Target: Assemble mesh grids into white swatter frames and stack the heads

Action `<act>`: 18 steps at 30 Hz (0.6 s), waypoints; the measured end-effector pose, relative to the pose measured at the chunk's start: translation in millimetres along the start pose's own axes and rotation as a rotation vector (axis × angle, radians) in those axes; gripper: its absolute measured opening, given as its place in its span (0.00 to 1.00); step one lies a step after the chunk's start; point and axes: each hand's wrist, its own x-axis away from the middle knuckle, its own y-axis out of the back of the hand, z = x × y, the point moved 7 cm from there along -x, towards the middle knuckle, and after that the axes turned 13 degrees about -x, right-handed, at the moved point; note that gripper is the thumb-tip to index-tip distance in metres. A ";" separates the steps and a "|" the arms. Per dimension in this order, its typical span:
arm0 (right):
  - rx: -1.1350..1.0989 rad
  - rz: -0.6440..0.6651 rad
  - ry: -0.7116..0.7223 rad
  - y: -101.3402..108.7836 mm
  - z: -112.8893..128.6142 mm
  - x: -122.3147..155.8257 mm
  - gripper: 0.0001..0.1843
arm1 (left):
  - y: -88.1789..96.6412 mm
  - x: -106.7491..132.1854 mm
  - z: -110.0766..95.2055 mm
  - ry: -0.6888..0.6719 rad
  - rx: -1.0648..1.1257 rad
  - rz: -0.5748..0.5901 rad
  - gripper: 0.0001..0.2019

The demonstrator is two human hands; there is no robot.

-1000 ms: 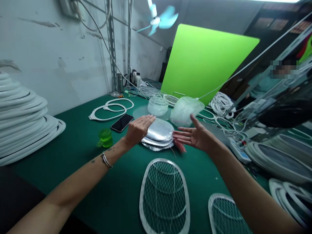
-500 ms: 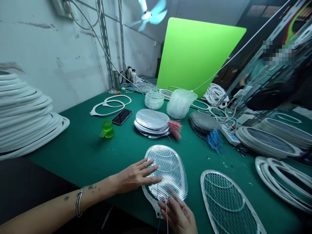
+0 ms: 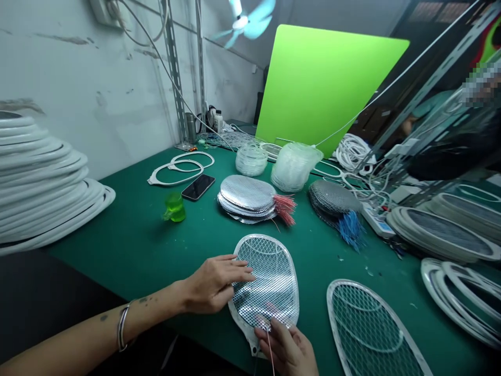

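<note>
A shiny perforated metal mesh sheet [image 3: 270, 295] lies over a white oval racket frame [image 3: 296, 274] on the green table. My left hand [image 3: 215, 284] comes in from the left, fingers stretched over the left side of the mesh. My right hand [image 3: 287, 347] pinches the mesh's lower edge, where a thin pink wire [image 3: 271, 352] hangs down. The frame's narrow end, with a small hole, points towards me, partly behind my right hand. A second frame with netting [image 3: 364, 324] lies to the right.
Behind stand a silver mesh stack [image 3: 247, 192] with red wires and a dark mesh stack [image 3: 332, 197] with blue wires. A phone [image 3: 199, 187] and a green tape dispenser [image 3: 174, 208] lie left of them. White frames are piled far left [image 3: 50, 193] and right [image 3: 438, 230].
The mesh sheet has shifted left, from overhanging the frame's right side to lying within its outline. My left fingers have drawn closer together and bent more. The view has turned slightly left.
</note>
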 end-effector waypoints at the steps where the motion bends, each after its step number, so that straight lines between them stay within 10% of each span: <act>1: 0.002 0.002 -0.005 -0.4 -0.2 -0.1 0.28 | 1.8 -8.2 2.2 0.061 0.038 -0.008 0.21; 8: 0.012 -0.003 -0.007 2.4 -2.4 -4.1 0.31 | -44.3 -68.6 6.3 0.243 -0.003 0.152 0.32; 18: 0.082 0.166 -0.033 -2.3 1.2 2.5 0.31 | -67.3 -72.5 8.8 0.320 -0.209 0.078 0.29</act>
